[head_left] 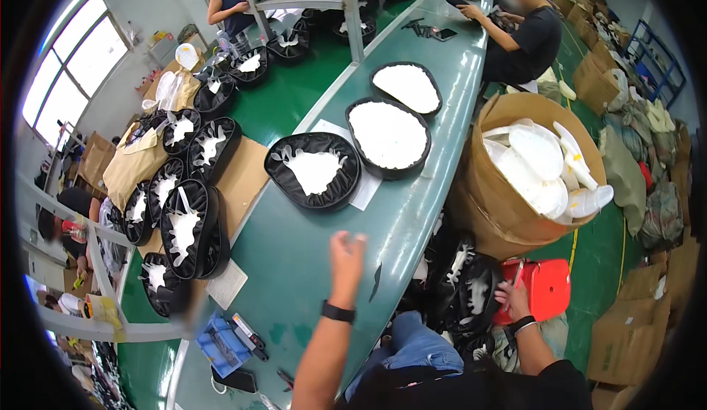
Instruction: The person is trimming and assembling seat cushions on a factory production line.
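Observation:
My left hand, somewhat blurred, is raised over the green table with finger and thumb apart and nothing seen in it. Just beyond it lies a rounded black fabric cover with a gathered rim round a ragged white middle. Two more black-rimmed pieces with smooth white faces, one nearer and one farther, lie past it. My right hand is low at the right, by a red plastic stool, with a thin pale stick-like thing between its fingers. Its exact kind is unclear.
A large cardboard drum of white foam-like pieces stands right of the table. Black covers are piled below it. More covers lie left. A blue tray and phone sit near me. A co-worker sits farther along.

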Tool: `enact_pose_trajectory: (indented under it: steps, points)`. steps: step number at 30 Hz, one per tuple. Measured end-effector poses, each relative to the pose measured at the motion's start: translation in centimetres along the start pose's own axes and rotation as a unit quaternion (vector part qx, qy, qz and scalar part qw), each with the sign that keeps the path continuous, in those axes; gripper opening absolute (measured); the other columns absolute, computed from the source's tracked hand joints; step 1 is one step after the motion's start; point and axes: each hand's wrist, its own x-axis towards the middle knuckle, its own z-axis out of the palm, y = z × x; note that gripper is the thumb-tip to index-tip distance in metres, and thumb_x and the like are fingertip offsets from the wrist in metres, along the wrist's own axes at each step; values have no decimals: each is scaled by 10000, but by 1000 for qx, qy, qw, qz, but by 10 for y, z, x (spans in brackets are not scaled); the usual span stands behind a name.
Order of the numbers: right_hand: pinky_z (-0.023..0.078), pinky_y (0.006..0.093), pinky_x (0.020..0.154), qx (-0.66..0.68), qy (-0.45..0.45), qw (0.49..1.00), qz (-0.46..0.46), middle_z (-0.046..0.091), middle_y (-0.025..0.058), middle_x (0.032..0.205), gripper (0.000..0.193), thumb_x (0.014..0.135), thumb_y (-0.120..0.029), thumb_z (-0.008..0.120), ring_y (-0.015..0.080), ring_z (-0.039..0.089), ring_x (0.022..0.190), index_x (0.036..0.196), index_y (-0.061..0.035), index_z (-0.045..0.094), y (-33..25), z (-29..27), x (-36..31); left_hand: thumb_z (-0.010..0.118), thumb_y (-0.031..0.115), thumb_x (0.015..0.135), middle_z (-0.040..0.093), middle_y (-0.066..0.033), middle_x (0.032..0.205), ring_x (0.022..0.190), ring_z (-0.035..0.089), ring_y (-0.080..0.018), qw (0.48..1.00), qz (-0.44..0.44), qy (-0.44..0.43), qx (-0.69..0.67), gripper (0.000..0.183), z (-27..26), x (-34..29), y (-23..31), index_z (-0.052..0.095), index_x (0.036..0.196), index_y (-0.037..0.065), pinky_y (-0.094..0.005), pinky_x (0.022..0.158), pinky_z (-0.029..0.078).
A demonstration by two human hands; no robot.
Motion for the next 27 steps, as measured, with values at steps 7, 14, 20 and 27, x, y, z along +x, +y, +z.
enact_pose_trajectory:
  steps: [7,14,20,27]
  points:
    - [554,328,621,95,-167,976,-105,560,48,1052,492,830,-186,710,187,603,841,1232,-112,438,-127,247,75,673,380,845,338,-257,1380,1258,382,-339,962,-137,234,15,789,-38,121,16,286,1376,-58,-398,1019,357]
    - [528,539,755,133,-146,980,-19,516,116,1109,528,845,-270,676,306,555,980,1245,-84,386,-157,371,141,567,332,907,347,-143,1418,1200,447,-320,968,-214,39,-126,604,-49,179,-57,319,1400,84,-529,860,495]
    - [570,386,553,90,-81,989,-85,536,130,1086,516,806,-121,642,243,602,879,1251,-31,396,-143,350,94,491,328,960,601,-106,1168,946,625,-277,960,-243,67,-120,410,-83,170,-62,480,1258,47,-409,757,535]
    - [395,339,1016,268,98,946,-153,550,59,1235,614,838,-95,590,164,516,1141,1407,-55,361,27,48,-4,521,341,939,510,-139,1319,1128,552,-262,987,-156,-29,-7,558,-20,20,-28,379,1413,85,-426,777,530]
